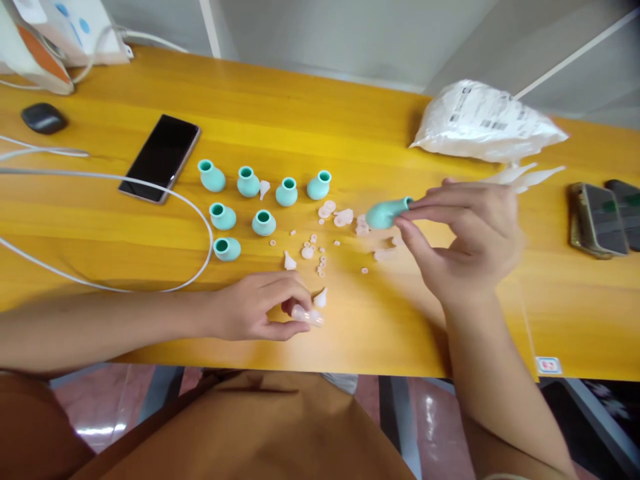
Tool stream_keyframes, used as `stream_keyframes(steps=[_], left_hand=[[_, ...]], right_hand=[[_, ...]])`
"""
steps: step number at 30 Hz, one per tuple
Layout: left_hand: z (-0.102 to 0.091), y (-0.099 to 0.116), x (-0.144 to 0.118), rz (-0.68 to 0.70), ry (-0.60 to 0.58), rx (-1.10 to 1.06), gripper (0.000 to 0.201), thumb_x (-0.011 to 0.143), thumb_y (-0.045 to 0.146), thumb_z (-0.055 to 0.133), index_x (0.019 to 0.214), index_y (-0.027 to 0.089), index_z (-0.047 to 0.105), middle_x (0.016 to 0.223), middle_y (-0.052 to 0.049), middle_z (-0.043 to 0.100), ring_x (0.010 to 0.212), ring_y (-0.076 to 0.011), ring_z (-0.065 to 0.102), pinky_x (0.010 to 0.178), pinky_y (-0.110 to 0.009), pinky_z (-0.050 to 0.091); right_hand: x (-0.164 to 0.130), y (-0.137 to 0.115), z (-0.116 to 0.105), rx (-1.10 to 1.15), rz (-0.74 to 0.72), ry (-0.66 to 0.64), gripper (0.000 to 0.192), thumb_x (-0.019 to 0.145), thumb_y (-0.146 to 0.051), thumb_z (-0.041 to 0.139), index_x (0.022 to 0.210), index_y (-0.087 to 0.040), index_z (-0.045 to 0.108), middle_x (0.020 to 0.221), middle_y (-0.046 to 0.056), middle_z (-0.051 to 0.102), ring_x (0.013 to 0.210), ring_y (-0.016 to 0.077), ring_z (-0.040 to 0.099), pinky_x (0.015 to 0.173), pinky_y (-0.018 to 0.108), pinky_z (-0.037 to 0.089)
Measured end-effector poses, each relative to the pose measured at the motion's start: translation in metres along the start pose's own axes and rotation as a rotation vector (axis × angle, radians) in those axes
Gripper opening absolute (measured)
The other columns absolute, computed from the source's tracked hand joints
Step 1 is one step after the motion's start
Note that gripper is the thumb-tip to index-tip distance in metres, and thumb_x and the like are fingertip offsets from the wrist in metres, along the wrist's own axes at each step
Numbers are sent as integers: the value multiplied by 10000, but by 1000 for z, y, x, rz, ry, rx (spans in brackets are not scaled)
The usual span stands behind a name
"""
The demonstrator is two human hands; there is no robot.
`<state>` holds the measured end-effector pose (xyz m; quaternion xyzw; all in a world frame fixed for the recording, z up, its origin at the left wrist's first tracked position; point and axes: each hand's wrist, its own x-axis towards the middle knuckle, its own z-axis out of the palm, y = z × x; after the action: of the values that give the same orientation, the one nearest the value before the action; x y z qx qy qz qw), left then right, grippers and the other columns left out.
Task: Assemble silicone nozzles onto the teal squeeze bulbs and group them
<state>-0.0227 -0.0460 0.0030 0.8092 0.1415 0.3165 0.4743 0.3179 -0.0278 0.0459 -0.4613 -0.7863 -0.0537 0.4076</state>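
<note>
Teal bulb (384, 214) hangs above the tabletop (350, 127), pinched at its neck by the fingers (425, 212) of the right hand (465, 240), thumb and forefinger pressed on it. Its long axis lies nearly level, the rounded end pointing toward the black phone (161, 157) and the open mouth turned into the right hand. The bulb is just beyond a scatter of small pale pink parts (320, 257) and near the row of seven standing teal bulbs (260, 200), which rest mouths up between it and the black phone. The left hand (260, 308) rests on the tabletop nearer the person than the held bulb, its fingers closed on a clear tip piece (307, 315), with a pale cone (321, 298) just beside it. A white bag (485, 123) lies past the bulb, toward the tabletop's far edge, and a white cable (150, 200) loops around by the black phone.
</note>
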Motion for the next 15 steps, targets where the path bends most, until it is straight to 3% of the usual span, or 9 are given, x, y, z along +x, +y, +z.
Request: stream_keyframes(steps=[3,8,11,15], left_hand=[[0,2,4,18,13,-7,173,1060,178,782,1188,204,668,1002,-49,763,882,-157,722,826,-257,611],[-1,4,8,38,43,21,199,1028,98,744,1185,202,680,1022,-58,772,909,-162,727,852,-267,619],[-2,5,8,59,39,59,230,1002,89,730,1189,214,681,1029,-61,770,927,-176,736,853,-272,631],[-3,6,8,67,25,84,258,981,75,716,1192,221,688,1014,-56,760,911,-178,730,831,-267,635]], right_hand=[[-2,-7,-2,63,40,30,196,977,-304,871,1122,-383,766,1016,48,804,1061,370,794,997,679,630],[-4,-14,-1,308,-27,14,329,900,-187,892,1170,-338,782,1003,35,802,971,323,820,836,567,687],[-5,-16,-2,402,-19,-145,363,936,-154,859,1228,-354,778,1059,33,812,957,280,824,800,492,711],[-7,-20,-4,517,-49,-417,254,1010,-175,821,1208,-328,779,1053,27,822,961,234,824,817,412,705]])
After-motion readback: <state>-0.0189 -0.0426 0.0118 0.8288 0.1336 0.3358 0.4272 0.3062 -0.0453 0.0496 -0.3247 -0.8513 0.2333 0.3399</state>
